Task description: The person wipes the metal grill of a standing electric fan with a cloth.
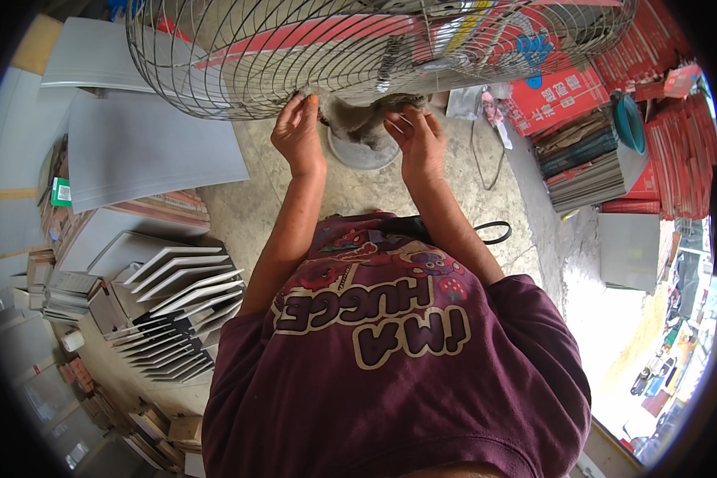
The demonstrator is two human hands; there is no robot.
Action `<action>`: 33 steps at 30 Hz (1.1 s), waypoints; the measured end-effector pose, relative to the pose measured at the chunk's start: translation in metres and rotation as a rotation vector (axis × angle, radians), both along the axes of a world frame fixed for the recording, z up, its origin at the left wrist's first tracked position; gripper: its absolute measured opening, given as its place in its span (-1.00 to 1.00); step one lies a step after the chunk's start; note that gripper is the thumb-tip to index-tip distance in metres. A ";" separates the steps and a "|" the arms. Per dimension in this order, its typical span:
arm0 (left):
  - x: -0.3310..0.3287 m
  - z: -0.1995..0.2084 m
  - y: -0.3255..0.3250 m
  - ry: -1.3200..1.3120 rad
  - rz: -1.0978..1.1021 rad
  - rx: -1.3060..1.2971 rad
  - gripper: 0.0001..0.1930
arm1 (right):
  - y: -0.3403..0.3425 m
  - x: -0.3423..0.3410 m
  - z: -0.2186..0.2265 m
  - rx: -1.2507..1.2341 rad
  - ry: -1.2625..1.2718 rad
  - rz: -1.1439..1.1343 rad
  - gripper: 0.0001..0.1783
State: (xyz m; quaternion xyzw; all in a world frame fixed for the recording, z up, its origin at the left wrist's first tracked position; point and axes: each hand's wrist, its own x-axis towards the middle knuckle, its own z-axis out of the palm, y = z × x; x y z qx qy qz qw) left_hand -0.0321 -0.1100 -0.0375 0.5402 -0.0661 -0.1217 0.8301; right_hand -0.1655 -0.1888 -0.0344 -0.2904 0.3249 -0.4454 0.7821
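A large fan with a wire guard (271,60) and red blades (319,38) fills the top of the head view. My left hand (299,139) is raised to the guard's lower rim, its thumb and fingertips pinched together there. My right hand (421,143) is level with it on the other side, palm turned inward, fingers curved and apart with nothing visible in them; its fingertips are close below the guard. Between my hands shows the fan's dusty grey-brown stand (354,119), rising from a round pale base (364,153) on the floor.
Large grey sheets (151,143) lie stacked at the left, above a rack of white-edged panels (179,291). Red flattened cartons (681,159) pile up at the right, with a teal basin (629,123) beside them. A thin cable (486,171) lies on the concrete floor.
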 end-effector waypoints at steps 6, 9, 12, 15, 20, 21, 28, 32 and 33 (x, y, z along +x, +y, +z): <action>-0.002 -0.008 0.000 -0.240 0.009 0.082 -0.80 | 0.006 0.006 0.009 -0.033 -0.008 0.045 -0.84; -0.002 -0.013 0.003 -0.341 -0.006 0.098 -0.81 | 0.006 0.007 0.008 -0.024 0.001 0.057 -0.85; -0.005 -0.013 0.003 -0.388 -0.018 0.091 -0.81 | 0.005 0.008 0.005 -0.020 -0.004 0.065 -0.86; -0.006 -0.011 0.001 -0.364 0.000 0.098 -0.81 | 0.005 0.009 0.003 -0.021 -0.005 0.066 -0.86; 0.000 -0.022 -0.006 -0.392 0.033 0.133 -0.80 | 0.005 0.010 0.002 -0.014 -0.016 0.072 -0.88; 0.001 -0.024 -0.007 -0.404 0.041 0.138 -0.81 | 0.005 0.010 0.003 -0.011 -0.015 0.073 -0.88; 0.009 -0.042 -0.010 -0.532 0.089 0.272 -0.85 | 0.005 0.008 0.002 -0.002 -0.002 0.069 -0.88; 0.014 -0.078 -0.015 -0.306 -0.031 0.219 -0.78 | 0.006 0.006 0.002 0.007 0.008 0.069 -0.89; 0.018 -0.085 -0.016 -0.272 -0.073 0.195 -0.77 | 0.006 0.005 0.003 0.010 0.010 0.068 -0.89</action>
